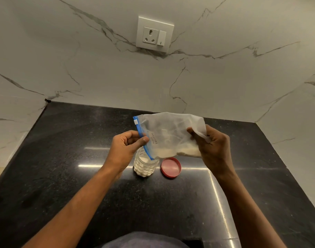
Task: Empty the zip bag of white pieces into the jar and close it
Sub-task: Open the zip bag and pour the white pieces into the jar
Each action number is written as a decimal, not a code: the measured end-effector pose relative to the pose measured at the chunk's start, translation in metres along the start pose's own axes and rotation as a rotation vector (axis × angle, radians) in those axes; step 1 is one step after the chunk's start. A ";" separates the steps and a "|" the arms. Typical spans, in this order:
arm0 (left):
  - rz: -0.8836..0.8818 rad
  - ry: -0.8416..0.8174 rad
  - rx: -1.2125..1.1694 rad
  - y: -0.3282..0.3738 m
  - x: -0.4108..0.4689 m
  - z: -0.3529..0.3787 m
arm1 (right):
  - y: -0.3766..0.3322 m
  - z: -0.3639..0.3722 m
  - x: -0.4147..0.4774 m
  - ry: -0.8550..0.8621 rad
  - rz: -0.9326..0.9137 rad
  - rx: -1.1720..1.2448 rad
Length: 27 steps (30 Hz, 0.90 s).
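I hold a clear zip bag (168, 135) with a blue zip strip sideways above the counter. My left hand (125, 148) pinches the zip edge, which points down-left over the jar. My right hand (213, 149) grips the bag's closed bottom end. Some white pieces lie along the bag's lower side. Below the zip corner stands a small clear jar (145, 167) without its lid, holding white pieces. Its red lid (171, 167) lies flat on the counter just right of the jar.
The black polished counter (81, 158) is bounded by marble walls at the back and on both sides. A wall socket with a switch (154, 34) sits high on the back wall. A dark cloth shows at the bottom edge.
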<state>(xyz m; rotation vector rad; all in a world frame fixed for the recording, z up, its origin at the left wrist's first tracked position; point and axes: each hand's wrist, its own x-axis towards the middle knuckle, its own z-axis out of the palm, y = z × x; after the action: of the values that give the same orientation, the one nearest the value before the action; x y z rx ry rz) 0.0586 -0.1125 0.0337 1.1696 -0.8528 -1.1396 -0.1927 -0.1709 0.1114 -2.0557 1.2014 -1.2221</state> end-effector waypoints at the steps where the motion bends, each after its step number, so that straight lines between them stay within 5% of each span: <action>1: 0.002 -0.001 -0.003 0.000 0.000 0.000 | 0.000 0.000 0.000 -0.007 -0.002 -0.002; 27: 0.010 -0.005 0.006 -0.002 0.001 0.003 | -0.003 0.002 0.000 -0.002 0.063 0.019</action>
<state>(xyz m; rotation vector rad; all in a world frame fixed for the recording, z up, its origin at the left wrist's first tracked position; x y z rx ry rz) 0.0557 -0.1141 0.0319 1.1670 -0.8660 -1.1334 -0.1894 -0.1694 0.1124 -1.9902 1.2395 -1.1978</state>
